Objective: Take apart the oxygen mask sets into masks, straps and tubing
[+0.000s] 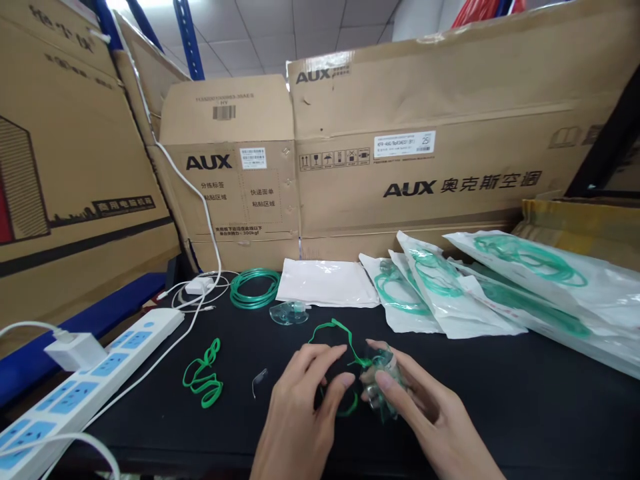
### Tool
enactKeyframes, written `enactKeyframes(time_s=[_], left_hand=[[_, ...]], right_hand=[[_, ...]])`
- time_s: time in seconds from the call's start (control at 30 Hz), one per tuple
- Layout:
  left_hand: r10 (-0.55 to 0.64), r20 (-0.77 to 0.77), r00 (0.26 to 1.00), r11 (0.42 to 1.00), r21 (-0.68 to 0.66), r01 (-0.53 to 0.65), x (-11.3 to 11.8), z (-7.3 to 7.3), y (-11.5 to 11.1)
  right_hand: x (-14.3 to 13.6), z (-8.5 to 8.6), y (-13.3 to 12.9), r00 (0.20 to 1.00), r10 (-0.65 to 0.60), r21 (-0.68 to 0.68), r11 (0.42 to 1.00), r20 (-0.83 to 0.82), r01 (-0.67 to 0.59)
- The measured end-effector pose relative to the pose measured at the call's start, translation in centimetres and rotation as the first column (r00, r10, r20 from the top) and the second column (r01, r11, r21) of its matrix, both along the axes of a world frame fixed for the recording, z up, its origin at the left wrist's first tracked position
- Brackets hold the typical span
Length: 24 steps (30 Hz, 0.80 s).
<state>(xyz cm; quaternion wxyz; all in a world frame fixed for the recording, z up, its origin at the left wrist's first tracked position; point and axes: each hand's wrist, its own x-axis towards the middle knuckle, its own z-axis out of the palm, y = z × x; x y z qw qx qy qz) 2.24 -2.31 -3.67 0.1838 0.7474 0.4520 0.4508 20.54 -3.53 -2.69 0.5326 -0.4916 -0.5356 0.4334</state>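
My right hand (415,393) is closed around a clear green-tinted mask (383,387) at the lower centre. A green elastic strap (345,328) is attached to the mask and loops out to the left, partly behind my left hand. Just left of the mask, my left hand (310,390) has its thumb and fingers apart, with the strap passing behind them. Farther left on the black table lie a small clear piece with a thin strip (259,380) and a loose green strap (204,377). Another clear mask piece (289,313) rests beyond my hands.
Coiled green tubing (255,289) and white bags (327,283) are at the back. Packed bags with green tubing (435,287) pile up at the right. A white power strip (85,393) with cables runs along the left. Cardboard boxes (345,220) wall the table's rear.
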Motion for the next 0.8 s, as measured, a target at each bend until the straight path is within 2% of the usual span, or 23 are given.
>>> enactKeyframes(time_s=[0.13, 0.23, 0.33, 0.47, 0.53, 0.63, 0.8], left_hand=[[-0.059, -0.014, 0.998, 0.996, -0.062, 0.058, 1.6, 0.2, 0.2], [-0.055, -0.010, 0.998, 0.995, -0.088, 0.054, 2.1, 0.3, 0.3], [-0.048, -0.007, 0.999, 0.994, -0.100, 0.047, 2.0, 0.2, 0.4], [0.012, -0.033, 0.999, 0.993, -0.113, -0.015, 0.7, 0.0, 0.7], [0.027, -0.041, 0.999, 0.993, -0.115, -0.032, 0.2, -0.2, 0.9], [-0.009, -0.046, 0.999, 0.998, -0.070, 0.006, 0.3, -0.6, 1.0], [-0.063, -0.116, 0.991, 0.997, 0.027, 0.067, 2.1, -0.9, 1.4]], right_hand=[[0.6, -0.6, -0.1, 0.995, 0.095, -0.015, 0.995, 0.000, -0.095], [1.1, -1.2, -0.2, 0.994, 0.108, -0.027, 0.994, 0.019, -0.108], [1.9, -1.0, -0.4, 0.996, 0.076, -0.049, 0.996, 0.049, -0.074], [3.4, 0.1, -0.6, 0.995, -0.053, -0.078, 0.995, 0.087, 0.060], [3.9, 0.5, -0.7, 0.993, -0.070, -0.085, 0.993, 0.100, 0.078], [3.9, 0.3, -0.7, 0.994, 0.000, -0.074, 0.997, 0.108, 0.008], [3.2, -0.5, -0.7, 0.993, 0.083, -0.039, 0.996, 0.080, -0.080]])
